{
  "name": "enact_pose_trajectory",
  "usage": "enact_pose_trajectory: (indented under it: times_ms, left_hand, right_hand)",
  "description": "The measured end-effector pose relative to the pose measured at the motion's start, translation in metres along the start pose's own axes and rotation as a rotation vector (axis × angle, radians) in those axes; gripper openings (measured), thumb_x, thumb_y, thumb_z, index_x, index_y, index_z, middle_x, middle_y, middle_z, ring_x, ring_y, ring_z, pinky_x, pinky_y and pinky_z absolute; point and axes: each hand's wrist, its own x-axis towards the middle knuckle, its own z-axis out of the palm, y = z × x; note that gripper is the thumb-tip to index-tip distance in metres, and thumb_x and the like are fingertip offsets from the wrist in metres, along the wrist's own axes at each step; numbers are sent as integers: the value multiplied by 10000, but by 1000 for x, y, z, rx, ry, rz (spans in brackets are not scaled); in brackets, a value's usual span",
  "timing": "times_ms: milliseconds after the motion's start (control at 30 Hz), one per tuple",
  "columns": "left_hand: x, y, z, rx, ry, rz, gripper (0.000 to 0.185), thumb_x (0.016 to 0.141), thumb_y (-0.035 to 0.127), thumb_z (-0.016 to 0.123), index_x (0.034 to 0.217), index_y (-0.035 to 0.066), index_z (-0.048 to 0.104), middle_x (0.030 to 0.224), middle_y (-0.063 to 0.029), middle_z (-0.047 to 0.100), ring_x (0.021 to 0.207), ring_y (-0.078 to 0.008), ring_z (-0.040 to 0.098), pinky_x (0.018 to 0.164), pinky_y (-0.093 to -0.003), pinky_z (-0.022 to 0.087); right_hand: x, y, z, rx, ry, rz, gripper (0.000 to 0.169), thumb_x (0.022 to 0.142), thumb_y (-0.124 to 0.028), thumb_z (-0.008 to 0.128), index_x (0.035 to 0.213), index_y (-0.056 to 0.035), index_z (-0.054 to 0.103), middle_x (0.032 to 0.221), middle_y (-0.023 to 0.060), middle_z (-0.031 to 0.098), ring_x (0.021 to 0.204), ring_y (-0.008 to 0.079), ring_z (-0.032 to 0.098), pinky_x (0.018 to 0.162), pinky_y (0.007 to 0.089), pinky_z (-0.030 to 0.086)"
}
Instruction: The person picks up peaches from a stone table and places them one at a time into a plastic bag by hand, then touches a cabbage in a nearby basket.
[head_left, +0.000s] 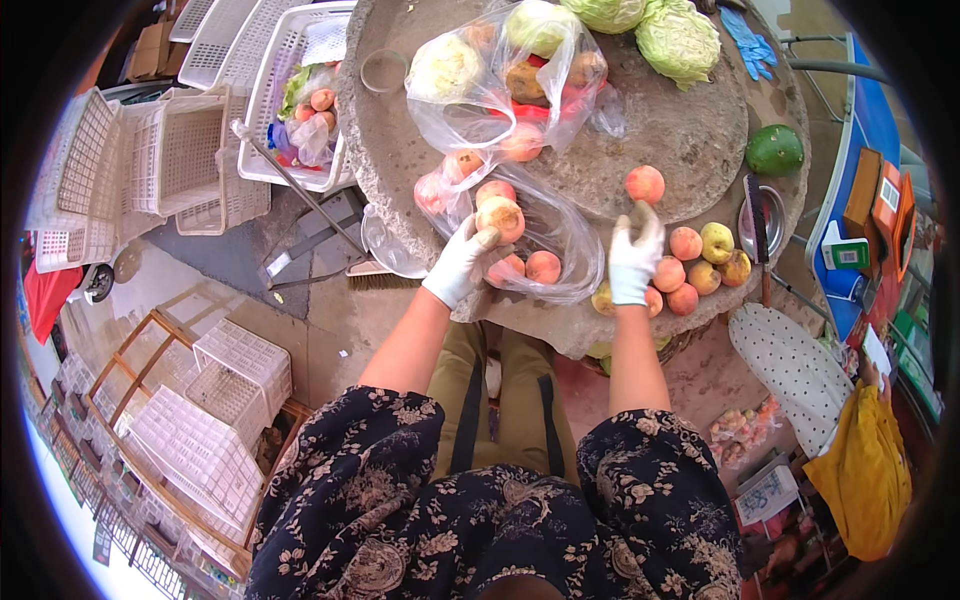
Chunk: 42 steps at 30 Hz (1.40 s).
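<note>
My left hand (465, 259), in a white glove, grips a peach (501, 217) with a brown blemish over a clear plastic bag (574, 247). Inside that bag, another peach (543, 267) is visible. My right hand (634, 259), gloved too, has its fingers apart, the tips right at the lower edge of a peach (645, 184) on the round stone table (667, 135). Beside this hand lie several loose peaches and yellowish fruits (703, 277). Beyond my left hand, a second clear bag (442, 120) holds a pale cabbage (445, 67) and other produce.
Cabbages (679, 45), blue gloves (748, 45), a green round fruit (775, 150), a brush (755, 217) and a metal bowl (776, 214) line the table's far and right sides. White crates (251, 142) stand left. A person in yellow (862, 472) is at right.
</note>
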Motion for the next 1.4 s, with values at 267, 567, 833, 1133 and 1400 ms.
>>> enact_pose_trajectory:
  times_ms: [267, 567, 833, 1133, 1400]
  left_hand:
    - [-11, 22, -50, -52, 183, 253, 659, 748, 411, 730, 1273, 147, 432, 1191, 2, 511, 1072, -152, 497, 905, -337, 409]
    - [-12, 31, -71, -233, 173, 198, 517, 815, 302, 677, 1251, 149, 444, 1197, -14, 520, 1061, -179, 521, 890, -386, 446]
    - [-22, 35, -36, -256, 173, 144, 589, 786, 401, 689, 1258, 141, 450, 1140, -20, 543, 1030, -177, 534, 894, -364, 445]
    - [-13, 30, -21, -249, 180, 64, 636, 802, 443, 656, 1287, 104, 424, 1202, -70, 539, 1092, -237, 525, 943, -418, 408]
    - [3, 7, -27, -317, 162, 26, 621, 814, 456, 642, 1289, 126, 417, 1171, -114, 536, 1057, -302, 533, 863, -420, 462]
  right_hand:
    - [-50, -60, 81, -189, -613, 104, 617, 755, -341, 671, 1294, -141, 448, 1156, 226, 529, 1074, 389, 524, 920, 459, 421]
    - [-24, -50, 113, 658, -670, 639, 454, 795, -315, 646, 1156, -55, 559, 925, 147, 624, 677, 243, 614, 584, 308, 503]
    - [-34, -71, 72, 1325, -968, 1258, 591, 841, -631, 449, 1055, -87, 543, 741, 107, 604, 444, 199, 510, 323, 262, 320]
    - [1, -56, 46, 1264, -794, 1349, 770, 776, -771, 340, 935, -47, 549, 618, 56, 536, 432, 154, 429, 350, 253, 273]
    - [20, -32, 40, 1290, -827, 1320, 790, 772, -781, 324, 955, -44, 541, 615, 68, 535, 440, 162, 448, 339, 253, 273]
